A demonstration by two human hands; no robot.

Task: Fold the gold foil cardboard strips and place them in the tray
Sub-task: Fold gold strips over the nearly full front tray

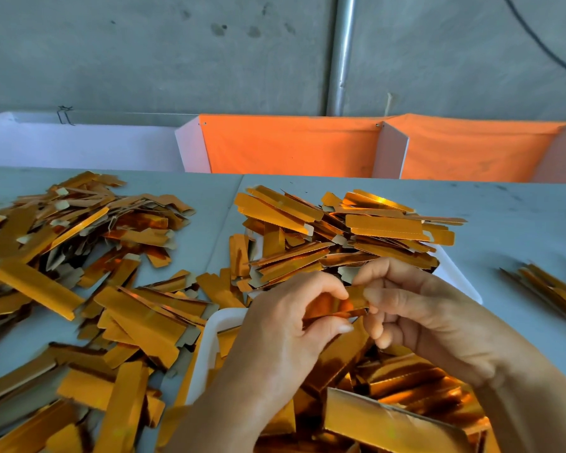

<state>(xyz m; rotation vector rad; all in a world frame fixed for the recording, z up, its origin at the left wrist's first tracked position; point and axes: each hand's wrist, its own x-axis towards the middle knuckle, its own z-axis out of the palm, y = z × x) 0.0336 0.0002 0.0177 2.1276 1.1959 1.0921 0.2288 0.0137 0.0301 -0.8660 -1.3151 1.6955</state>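
Note:
Both hands hold one gold foil cardboard strip (339,308) above the white tray (209,341). My left hand (288,322) pinches its left part between thumb and curled fingers. My right hand (415,308) pinches its right end with thumb and fingertips. The strip looks partly bent along its length. The tray is heaped with gold strips (350,237) at its far end and holds more of them (406,393) under my wrists. Most of the tray is hidden by strips and my arms.
A wide scatter of loose gold strips (79,276) covers the grey table on the left. A small stack of strips (553,289) lies at the right edge. Orange cloth bins (291,145) with white dividers stand behind the table, against a concrete wall.

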